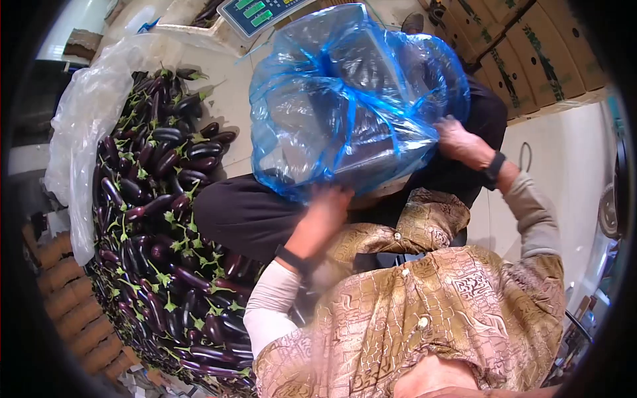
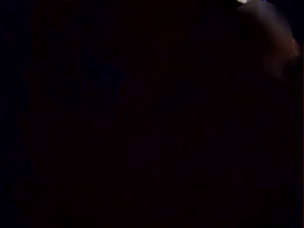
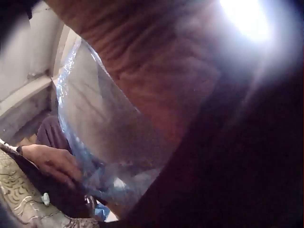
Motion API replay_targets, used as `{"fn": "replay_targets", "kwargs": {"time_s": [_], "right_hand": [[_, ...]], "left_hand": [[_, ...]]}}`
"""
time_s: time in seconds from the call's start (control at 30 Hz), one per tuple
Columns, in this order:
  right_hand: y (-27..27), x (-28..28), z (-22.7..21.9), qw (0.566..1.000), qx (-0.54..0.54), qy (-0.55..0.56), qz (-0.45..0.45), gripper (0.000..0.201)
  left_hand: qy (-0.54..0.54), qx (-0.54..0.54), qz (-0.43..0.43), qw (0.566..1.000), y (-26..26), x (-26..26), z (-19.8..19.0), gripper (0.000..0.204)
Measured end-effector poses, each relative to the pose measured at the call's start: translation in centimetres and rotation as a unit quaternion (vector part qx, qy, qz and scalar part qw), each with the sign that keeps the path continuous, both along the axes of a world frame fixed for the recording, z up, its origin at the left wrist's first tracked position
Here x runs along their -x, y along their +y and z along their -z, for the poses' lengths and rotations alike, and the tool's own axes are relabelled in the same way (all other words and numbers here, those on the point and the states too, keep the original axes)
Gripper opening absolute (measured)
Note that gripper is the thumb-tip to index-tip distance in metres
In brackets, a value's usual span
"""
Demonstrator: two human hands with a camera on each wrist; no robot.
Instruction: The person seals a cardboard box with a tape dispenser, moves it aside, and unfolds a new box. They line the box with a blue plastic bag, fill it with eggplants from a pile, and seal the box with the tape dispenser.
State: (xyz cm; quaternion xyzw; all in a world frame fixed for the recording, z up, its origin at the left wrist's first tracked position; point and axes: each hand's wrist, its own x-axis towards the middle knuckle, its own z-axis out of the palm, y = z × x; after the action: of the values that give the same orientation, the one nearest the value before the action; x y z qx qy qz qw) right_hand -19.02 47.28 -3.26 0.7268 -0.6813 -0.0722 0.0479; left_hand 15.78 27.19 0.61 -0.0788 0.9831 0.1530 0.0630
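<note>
A translucent blue plastic bag (image 1: 279,152) lies over the seated person's lap, spread around a box-shaped thing that shows through it. At its right side my right hand (image 1: 464,142) grips the gathered plastic with bent fingers. My left hand (image 1: 328,209) is blurred at the bag's near edge; I cannot tell whether its fingers pinch the plastic. In the right wrist view, the left hand (image 3: 52,164) reaches to the bag's lower edge, and the bag (image 3: 95,109) hangs as a clear sheet with a blue rim. The left wrist view is almost wholly dark.
A large heap of eggplants (image 1: 159,265) covers the floor at the left, with a clear plastic sheet (image 1: 86,126) along its far side. A digital scale (image 1: 255,13) stands at the top. Cardboard boxes (image 1: 531,56) are stacked at the upper right, with more cartons (image 1: 76,305) at the left.
</note>
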Motion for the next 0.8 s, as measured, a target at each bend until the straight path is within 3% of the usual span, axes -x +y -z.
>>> {"fn": "replay_targets", "kwargs": {"time_s": [0.1, 0.17, 0.2, 0.23, 0.27, 0.3, 0.37, 0.4, 0.47, 0.5, 0.53, 0.6, 0.67, 0.73, 0.8], "right_hand": [[-1.8, -1.7, 1.3, 0.999, 0.027, 0.001, -0.018, 0.023], [-1.0, -1.5, 2.7, 0.981, -0.182, -0.043, 0.044, 0.023], [-1.4, -2.1, 1.0, 0.981, -0.184, -0.042, 0.045, 0.023], [-2.2, -3.1, -2.9, 0.962, -0.265, -0.012, 0.058, 0.022], [-2.4, -3.9, -6.2, 0.936, -0.346, 0.017, 0.067, 0.022], [-1.5, -4.1, -8.1, 0.934, -0.350, 0.018, 0.065, 0.022], [-0.3, -3.8, -11.3, 0.974, -0.197, -0.109, 0.032, 0.022], [-0.7, -3.2, -12.9, 0.974, -0.198, -0.105, 0.033, 0.022], [-1.8, -2.6, -16.2, 0.946, -0.267, -0.137, 0.125, 0.024], [-3.2, -3.3, -18.8, 0.932, -0.252, -0.161, 0.203, 0.025], [-3.1, -2.2, -18.6, 0.955, -0.133, -0.210, 0.162, 0.027], [-4.6, -0.9, -18.1, 0.943, -0.043, -0.301, 0.133, 0.033], [-7.4, -0.9, -15.7, 0.848, -0.051, -0.424, 0.314, 0.038], [-7.1, 2.6, -8.6, 0.915, 0.003, -0.391, 0.097, 0.048], [-9.9, -0.2, -8.3, 0.834, -0.118, -0.449, 0.297, 0.038]], "left_hand": [[-0.096, 0.051, 0.022, 0.994, 0.5, 0.1, -0.8, 0.022], [-0.050, -0.046, 0.035, 0.997, 0.6, -0.3, -5.7, 0.030], [-0.014, -0.096, 0.037, 0.995, 0.3, -0.9, -7.3, 0.032], [0.024, -0.147, 0.038, 0.988, -0.5, -1.5, -9.0, 0.035], [0.040, -0.215, 0.009, 0.976, -1.5, -1.9, -11.1, 0.036], [0.053, -0.282, -0.022, 0.958, -2.5, -2.5, -13.4, 0.037], [0.133, -0.270, -0.084, 0.950, -4.8, -3.3, -17.3, 0.028], [0.152, -0.237, -0.138, 0.950, -5.8, -3.4, -19.5, 0.022], [0.241, -0.251, -0.206, 0.915, -9.1, -3.9, -20.8, 0.024], [0.260, -0.295, -0.266, 0.880, -10.9, -4.0, -20.8, 0.023], [0.271, -0.332, -0.301, 0.852, -13.1, -3.4, -20.3, 0.023], [0.227, -0.352, -0.353, 0.837, -17.4, -2.2, -17.6, 0.026], [0.140, -0.355, -0.323, 0.866, -21.3, -1.2, -12.9, 0.034], [0.041, -0.396, -0.297, 0.868, -23.1, 0.5, -9.4, 0.043], [-0.030, -0.471, -0.286, 0.834, -23.8, 2.1, -6.8, 0.060]]}}
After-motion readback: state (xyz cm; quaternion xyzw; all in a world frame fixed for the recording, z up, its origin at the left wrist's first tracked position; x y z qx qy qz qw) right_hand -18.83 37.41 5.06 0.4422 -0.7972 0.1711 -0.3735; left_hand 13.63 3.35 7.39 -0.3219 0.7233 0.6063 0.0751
